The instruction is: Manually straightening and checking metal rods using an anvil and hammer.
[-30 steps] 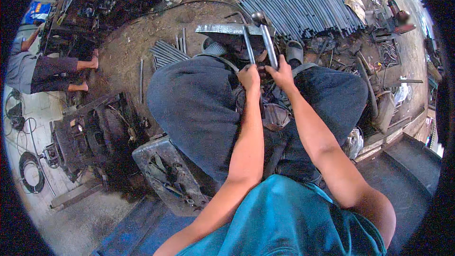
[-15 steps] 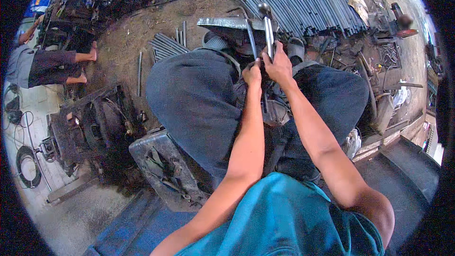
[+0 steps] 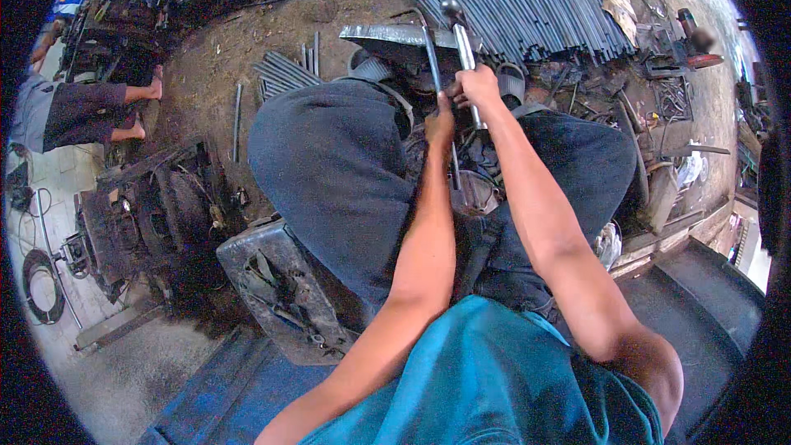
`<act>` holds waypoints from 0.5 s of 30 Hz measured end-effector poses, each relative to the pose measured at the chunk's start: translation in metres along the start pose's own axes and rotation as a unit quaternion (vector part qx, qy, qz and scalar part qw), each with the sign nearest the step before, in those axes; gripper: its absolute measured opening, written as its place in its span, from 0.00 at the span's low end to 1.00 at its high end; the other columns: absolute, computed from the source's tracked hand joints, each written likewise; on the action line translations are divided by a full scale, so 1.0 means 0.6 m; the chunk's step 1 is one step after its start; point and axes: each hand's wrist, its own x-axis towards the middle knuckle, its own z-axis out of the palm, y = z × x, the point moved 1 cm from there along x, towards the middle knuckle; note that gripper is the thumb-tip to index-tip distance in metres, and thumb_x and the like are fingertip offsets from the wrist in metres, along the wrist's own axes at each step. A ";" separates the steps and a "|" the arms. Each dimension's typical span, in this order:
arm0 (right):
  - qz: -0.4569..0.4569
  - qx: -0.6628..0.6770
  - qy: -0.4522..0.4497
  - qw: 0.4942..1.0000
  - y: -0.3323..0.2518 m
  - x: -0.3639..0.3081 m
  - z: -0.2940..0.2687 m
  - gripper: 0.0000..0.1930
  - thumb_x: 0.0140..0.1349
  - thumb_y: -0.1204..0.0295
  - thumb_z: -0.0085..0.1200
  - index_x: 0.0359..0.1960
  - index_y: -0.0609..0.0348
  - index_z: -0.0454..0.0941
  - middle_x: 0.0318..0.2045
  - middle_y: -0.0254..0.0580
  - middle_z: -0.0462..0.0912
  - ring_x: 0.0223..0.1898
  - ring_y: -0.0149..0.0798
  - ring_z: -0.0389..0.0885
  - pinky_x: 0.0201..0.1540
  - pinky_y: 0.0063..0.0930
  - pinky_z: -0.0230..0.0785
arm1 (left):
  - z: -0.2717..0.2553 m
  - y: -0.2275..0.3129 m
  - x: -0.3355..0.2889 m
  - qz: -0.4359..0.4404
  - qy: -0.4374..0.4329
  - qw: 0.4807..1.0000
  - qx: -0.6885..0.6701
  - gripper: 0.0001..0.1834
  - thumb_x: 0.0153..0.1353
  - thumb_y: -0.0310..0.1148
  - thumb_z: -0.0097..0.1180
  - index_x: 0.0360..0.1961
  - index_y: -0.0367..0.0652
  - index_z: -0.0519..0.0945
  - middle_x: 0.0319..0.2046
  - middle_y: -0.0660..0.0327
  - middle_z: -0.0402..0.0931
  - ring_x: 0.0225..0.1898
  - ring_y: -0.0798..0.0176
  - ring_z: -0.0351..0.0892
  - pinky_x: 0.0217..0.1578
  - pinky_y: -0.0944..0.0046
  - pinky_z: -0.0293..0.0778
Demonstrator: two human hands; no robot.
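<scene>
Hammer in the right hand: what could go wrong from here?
The hammer is held close to the bent rod, so a slip might knock or pinch the left hand, which is bare.

The right hand is bare too; its grip on the smooth metal handle could slide.

A slipper sits just beside the hammer, so a drop might hit that foot.

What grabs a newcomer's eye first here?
Probably the bright turquoise cloth shirt, filling the lower middle. Ahead of it, near the centre, the right hand grips a shiny silver round-headed metal tool, and the left hand a thin, bent grey metal rod. Then the broad spread of long blue-grey metal bars on the brown ground, upper right of centre.
</scene>
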 end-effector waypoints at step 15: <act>0.001 0.002 0.000 1.000 -0.006 0.015 -0.015 0.10 0.52 0.72 0.57 0.23 0.60 0.68 0.13 0.33 0.66 0.11 0.29 0.63 0.12 0.27 0.55 | -0.004 0.055 -0.054 -0.045 -0.076 0.995 -0.050 0.48 0.59 0.69 0.30 0.29 0.24 0.77 0.19 0.49 0.74 0.16 0.54 0.74 0.14 0.57 0.66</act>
